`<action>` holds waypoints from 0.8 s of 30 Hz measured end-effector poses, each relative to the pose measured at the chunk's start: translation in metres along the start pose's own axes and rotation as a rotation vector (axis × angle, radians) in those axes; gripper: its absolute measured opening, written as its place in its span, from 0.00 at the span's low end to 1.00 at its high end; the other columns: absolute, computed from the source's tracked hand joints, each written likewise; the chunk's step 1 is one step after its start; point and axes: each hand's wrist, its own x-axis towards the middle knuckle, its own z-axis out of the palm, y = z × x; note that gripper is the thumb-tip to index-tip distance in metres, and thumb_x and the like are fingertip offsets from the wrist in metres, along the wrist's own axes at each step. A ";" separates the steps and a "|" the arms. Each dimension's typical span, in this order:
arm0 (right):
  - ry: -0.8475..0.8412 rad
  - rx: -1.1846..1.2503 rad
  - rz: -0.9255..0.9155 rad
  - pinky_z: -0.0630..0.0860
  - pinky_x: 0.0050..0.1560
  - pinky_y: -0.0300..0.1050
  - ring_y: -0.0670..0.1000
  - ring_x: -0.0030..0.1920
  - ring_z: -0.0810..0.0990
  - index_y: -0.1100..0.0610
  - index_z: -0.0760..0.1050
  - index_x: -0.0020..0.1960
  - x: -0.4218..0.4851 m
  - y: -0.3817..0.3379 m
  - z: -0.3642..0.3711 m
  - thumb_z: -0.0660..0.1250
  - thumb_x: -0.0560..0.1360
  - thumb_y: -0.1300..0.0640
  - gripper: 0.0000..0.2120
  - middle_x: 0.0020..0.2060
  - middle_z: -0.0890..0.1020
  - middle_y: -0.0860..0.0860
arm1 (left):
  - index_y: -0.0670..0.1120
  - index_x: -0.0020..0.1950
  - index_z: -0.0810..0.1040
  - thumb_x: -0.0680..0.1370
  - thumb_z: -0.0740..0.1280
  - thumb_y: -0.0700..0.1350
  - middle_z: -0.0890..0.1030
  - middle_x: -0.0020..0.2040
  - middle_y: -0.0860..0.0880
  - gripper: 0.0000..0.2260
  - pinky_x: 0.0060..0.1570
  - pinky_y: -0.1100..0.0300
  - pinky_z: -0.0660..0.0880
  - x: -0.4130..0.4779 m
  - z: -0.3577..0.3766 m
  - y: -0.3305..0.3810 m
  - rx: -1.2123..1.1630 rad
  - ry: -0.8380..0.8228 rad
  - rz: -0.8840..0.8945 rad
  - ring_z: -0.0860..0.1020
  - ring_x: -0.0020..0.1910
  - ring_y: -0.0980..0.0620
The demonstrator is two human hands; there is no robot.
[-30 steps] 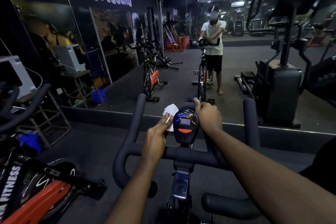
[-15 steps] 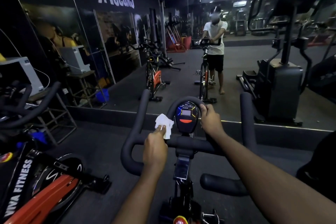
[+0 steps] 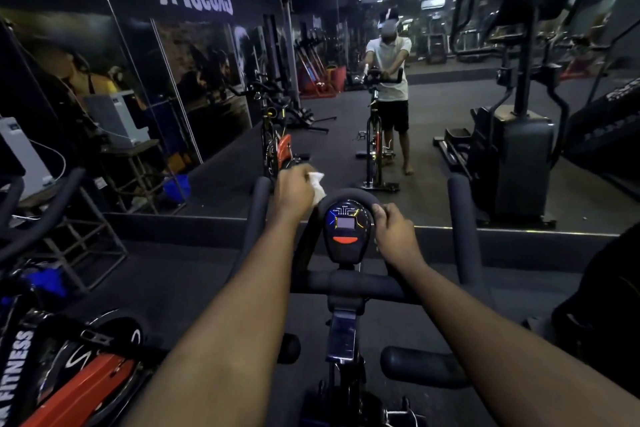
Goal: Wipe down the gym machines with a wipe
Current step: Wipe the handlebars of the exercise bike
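L hand (image 3: 294, 192) gripping crumpled white wipe (image 3: 317, 184), R hand (image 3: 393, 230) on curved padded handlebar (image 3: 349, 194)

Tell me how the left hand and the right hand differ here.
The left hand holds a white wipe; the right hand holds none. The left hand is up at the upper left of the handlebar loop, farther from the camera; the right hand grips the handlebar loop lower down, right of the console. Both are at that same handlebar loop.
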 end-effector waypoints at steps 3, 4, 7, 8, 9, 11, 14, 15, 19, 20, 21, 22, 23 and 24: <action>0.013 -0.011 -0.016 0.76 0.44 0.53 0.63 0.43 0.81 0.56 0.73 0.49 0.003 0.003 0.001 0.57 0.83 0.43 0.17 0.39 0.82 0.60 | 0.46 0.58 0.85 0.78 0.63 0.35 0.83 0.48 0.46 0.15 0.43 0.66 0.70 0.016 0.012 0.000 -0.076 0.052 -0.031 0.81 0.49 0.48; 0.014 -0.009 -0.023 0.75 0.44 0.53 0.63 0.44 0.81 0.57 0.73 0.49 0.004 0.004 0.001 0.57 0.83 0.44 0.17 0.40 0.82 0.59 | 0.45 0.58 0.85 0.78 0.63 0.34 0.82 0.47 0.49 0.15 0.42 0.69 0.68 0.016 0.017 -0.001 -0.095 0.001 -0.026 0.79 0.48 0.51; 0.019 -0.013 -0.038 0.75 0.45 0.54 0.63 0.45 0.81 0.59 0.74 0.50 0.004 0.005 0.002 0.58 0.83 0.45 0.17 0.41 0.83 0.60 | 0.48 0.54 0.87 0.78 0.68 0.38 0.86 0.49 0.52 0.10 0.44 0.64 0.75 0.010 0.032 -0.015 -0.169 -0.252 0.015 0.82 0.49 0.52; 0.025 -0.015 -0.040 0.75 0.45 0.54 0.63 0.46 0.81 0.59 0.74 0.50 0.005 0.005 0.002 0.58 0.83 0.45 0.17 0.41 0.83 0.60 | 0.48 0.52 0.87 0.78 0.69 0.39 0.87 0.48 0.49 0.09 0.46 0.61 0.77 0.008 0.033 -0.019 -0.217 -0.280 0.007 0.82 0.48 0.51; 0.032 -0.018 -0.037 0.75 0.45 0.53 0.64 0.46 0.81 0.59 0.74 0.51 0.005 0.005 0.003 0.58 0.83 0.45 0.17 0.42 0.83 0.61 | 0.47 0.51 0.87 0.78 0.69 0.40 0.87 0.47 0.46 0.08 0.46 0.60 0.77 0.006 0.033 -0.020 -0.251 -0.280 0.002 0.82 0.46 0.52; 0.033 -0.023 -0.034 0.76 0.45 0.54 0.64 0.46 0.81 0.58 0.74 0.51 0.005 0.006 0.004 0.58 0.83 0.44 0.18 0.42 0.83 0.61 | 0.46 0.50 0.87 0.79 0.69 0.39 0.87 0.46 0.46 0.07 0.43 0.63 0.76 0.005 0.032 -0.020 -0.257 -0.245 0.001 0.80 0.43 0.54; 0.028 -0.026 -0.027 0.78 0.46 0.55 0.64 0.45 0.81 0.56 0.75 0.51 0.006 0.007 0.004 0.58 0.83 0.42 0.18 0.41 0.83 0.60 | 0.44 0.49 0.86 0.80 0.67 0.39 0.86 0.43 0.48 0.08 0.41 0.63 0.74 0.002 0.029 -0.026 -0.215 -0.240 -0.016 0.77 0.41 0.57; 0.026 -0.034 -0.025 0.76 0.45 0.53 0.64 0.46 0.81 0.57 0.75 0.52 0.006 0.008 0.004 0.58 0.83 0.42 0.18 0.42 0.83 0.61 | 0.43 0.47 0.86 0.80 0.67 0.38 0.84 0.42 0.49 0.08 0.41 0.62 0.74 0.000 0.027 -0.034 -0.175 -0.269 -0.033 0.76 0.40 0.56; 0.018 -0.046 -0.037 0.67 0.42 0.48 0.64 0.49 0.80 0.59 0.75 0.53 0.006 0.006 0.002 0.58 0.84 0.44 0.19 0.45 0.83 0.62 | 0.44 0.36 0.77 0.81 0.63 0.35 0.79 0.37 0.50 0.15 0.35 0.60 0.69 -0.031 0.014 -0.071 -0.060 -0.327 -0.089 0.72 0.41 0.54; 0.024 -0.042 -0.042 0.67 0.42 0.47 0.64 0.49 0.80 0.60 0.76 0.53 0.005 0.005 0.002 0.58 0.84 0.44 0.19 0.45 0.83 0.62 | 0.44 0.36 0.76 0.82 0.62 0.36 0.79 0.37 0.49 0.15 0.36 0.60 0.68 -0.043 0.012 -0.076 -0.049 -0.307 -0.102 0.71 0.42 0.55; 0.027 -0.041 -0.040 0.67 0.42 0.47 0.65 0.49 0.80 0.60 0.76 0.53 0.004 0.004 0.002 0.58 0.84 0.44 0.19 0.45 0.83 0.62 | 0.43 0.37 0.76 0.82 0.62 0.37 0.79 0.38 0.48 0.14 0.37 0.59 0.68 -0.054 0.011 -0.082 -0.046 -0.278 -0.119 0.71 0.42 0.55; 0.026 -0.044 -0.034 0.68 0.43 0.48 0.65 0.50 0.80 0.60 0.76 0.54 0.003 0.004 0.001 0.58 0.84 0.44 0.19 0.46 0.83 0.62 | 0.42 0.39 0.77 0.82 0.63 0.37 0.80 0.38 0.46 0.12 0.38 0.59 0.68 -0.065 0.011 -0.086 -0.034 -0.241 -0.135 0.71 0.42 0.56; 0.024 -0.047 -0.028 0.69 0.43 0.49 0.65 0.50 0.80 0.59 0.76 0.54 0.002 0.003 0.001 0.58 0.84 0.44 0.19 0.46 0.83 0.63 | 0.40 0.41 0.78 0.81 0.63 0.37 0.80 0.38 0.44 0.10 0.38 0.58 0.69 -0.073 0.011 -0.089 -0.011 -0.197 -0.130 0.71 0.42 0.56; 0.026 -0.054 -0.026 0.71 0.44 0.50 0.65 0.50 0.80 0.59 0.76 0.54 0.001 0.002 0.001 0.57 0.84 0.43 0.20 0.46 0.83 0.63 | 0.39 0.41 0.78 0.79 0.62 0.35 0.78 0.36 0.42 0.08 0.38 0.56 0.69 -0.082 0.010 -0.089 0.023 -0.158 -0.121 0.70 0.42 0.56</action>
